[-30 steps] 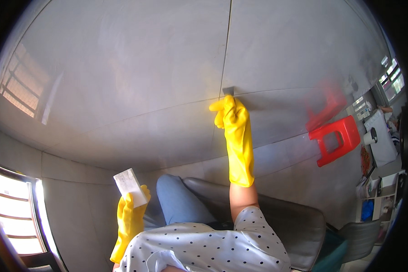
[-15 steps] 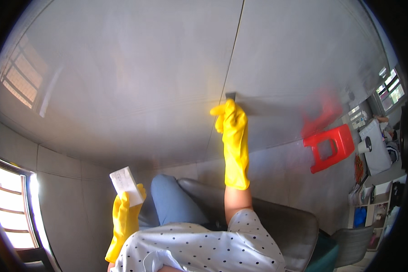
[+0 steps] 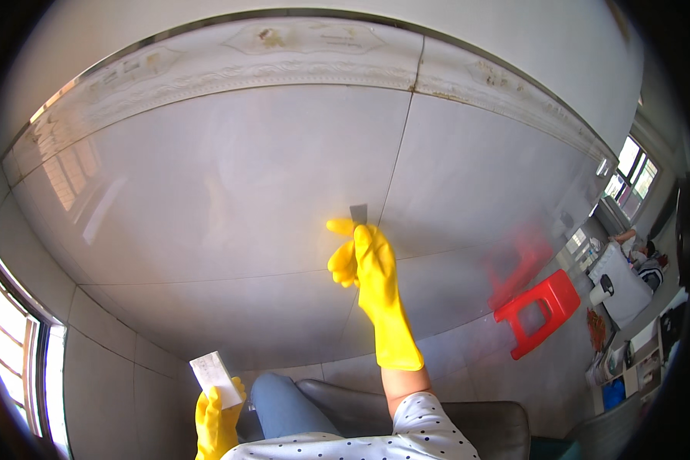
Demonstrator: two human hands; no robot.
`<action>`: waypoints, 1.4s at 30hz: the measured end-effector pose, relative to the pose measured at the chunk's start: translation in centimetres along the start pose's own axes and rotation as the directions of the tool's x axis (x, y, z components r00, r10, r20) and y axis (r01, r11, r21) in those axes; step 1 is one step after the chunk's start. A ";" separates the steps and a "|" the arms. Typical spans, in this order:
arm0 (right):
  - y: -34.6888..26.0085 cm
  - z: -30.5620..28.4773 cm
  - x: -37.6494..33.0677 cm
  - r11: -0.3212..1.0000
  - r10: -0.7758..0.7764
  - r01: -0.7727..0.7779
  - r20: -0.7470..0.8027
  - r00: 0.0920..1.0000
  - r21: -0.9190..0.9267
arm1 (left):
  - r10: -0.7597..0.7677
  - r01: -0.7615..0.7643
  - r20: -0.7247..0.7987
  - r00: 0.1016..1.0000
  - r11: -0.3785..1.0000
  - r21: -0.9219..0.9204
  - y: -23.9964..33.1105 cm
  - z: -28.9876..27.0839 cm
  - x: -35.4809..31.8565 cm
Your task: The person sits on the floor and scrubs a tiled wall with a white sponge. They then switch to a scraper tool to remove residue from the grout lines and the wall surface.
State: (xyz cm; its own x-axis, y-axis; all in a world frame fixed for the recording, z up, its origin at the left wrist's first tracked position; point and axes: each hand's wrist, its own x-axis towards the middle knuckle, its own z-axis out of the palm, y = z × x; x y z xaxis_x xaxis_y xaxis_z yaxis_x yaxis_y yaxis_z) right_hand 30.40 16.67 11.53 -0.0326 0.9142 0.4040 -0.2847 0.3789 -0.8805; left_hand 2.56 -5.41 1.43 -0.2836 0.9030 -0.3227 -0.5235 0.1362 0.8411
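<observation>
My right hand [image 3: 369, 264], in a long yellow rubber glove, reaches up to a glossy grey tiled wall [image 3: 238, 169]. Its fingers are closed on a small scraper [image 3: 359, 212], whose dark flat blade shows above the glove. The handle is hidden in the grip. The blade lies close to the tile surface, just left of a vertical tile joint; whether it touches cannot be told. Low on the left, my left hand [image 3: 216, 425] wears a matching glove and holds a white rectangular block [image 3: 215, 377], resembling a sponge, raised and tilted.
A decorative tile border [image 3: 299, 65] with brown stains runs along the wall's top. To the right are a red plastic stool [image 3: 538, 313] and a shelf with items [image 3: 636, 376]. A dark padded seat [image 3: 487, 425] is beneath me. At left stands a barred window [image 3: 8, 360].
The view has tilted upward, bringing in the stained border. My right hand has moved the scraper up and left across the vertical joint. My left hand still holds the white block.
</observation>
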 end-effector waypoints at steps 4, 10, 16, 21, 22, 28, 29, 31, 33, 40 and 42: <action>-4.8 0.9 3.0 0.996 -0.076 0.071 -0.121 0.990 -0.048 | 0.016 -0.015 0.024 1.000 1.000 -0.017 -0.5 0.0 0.3; -11.8 -2.6 6.5 0.867 -0.266 0.158 -0.170 0.949 -0.472 | 0.062 -0.061 0.028 0.998 0.997 -0.040 -1.2 -0.8 0.5; -14.3 -5.7 6.1 0.785 -0.132 0.049 -0.089 0.987 -0.618 | 0.051 -0.051 -0.003 0.999 0.998 -0.048 -1.5 -0.9 0.7; -11.7 -7.5 6.5 0.812 -0.040 0.009 -0.040 0.998 -0.584 | 0.039 -0.038 0.015 0.999 0.998 -0.044 -0.7 0.1 0.0; -11.5 -7.0 6.4 0.851 -0.004 -0.006 -0.017 1.000 -0.525 | 0.039 -0.039 0.008 0.999 0.998 -0.041 -0.6 0.2 -0.2; -12.8 -1.9 7.0 0.926 0.029 0.018 0.116 0.993 -0.377 | 0.049 -0.049 0.003 0.999 0.998 -0.035 -0.7 -0.2 -0.1; -13.1 -1.4 7.4 0.944 0.010 0.029 0.116 0.993 -0.328 | 0.055 -0.055 0.010 0.998 0.998 -0.031 -0.7 -0.1 -0.1; -13.6 -0.5 8.5 0.973 -0.025 0.052 0.123 0.992 -0.224 | 0.071 -0.071 0.014 0.997 0.997 -0.027 -0.8 0.0 -0.2; -13.5 0.1 8.8 0.970 0.030 -0.010 0.080 0.996 -0.242 | 0.074 -0.073 0.005 0.997 0.996 -0.042 -0.9 0.0 -0.4; -13.2 -5.1 9.1 0.911 -0.241 0.216 -0.029 0.970 -0.350 | 0.061 -0.062 -0.009 0.998 0.998 -0.032 -0.6 0.3 -0.4; -15.7 -7.4 10.0 0.839 -0.272 0.220 -0.033 0.962 -0.498 | 0.079 -0.079 -0.011 0.997 0.996 -0.045 -0.5 0.2 -0.7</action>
State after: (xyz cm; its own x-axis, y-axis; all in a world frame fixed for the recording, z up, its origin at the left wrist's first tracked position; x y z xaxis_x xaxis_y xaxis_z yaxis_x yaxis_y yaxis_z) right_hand 41.63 20.90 27.59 0.0776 0.7809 0.6198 0.2307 0.5908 -0.7732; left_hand 3.17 -5.98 1.35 -0.3333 0.9062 -0.2602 -0.5351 0.0454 0.8435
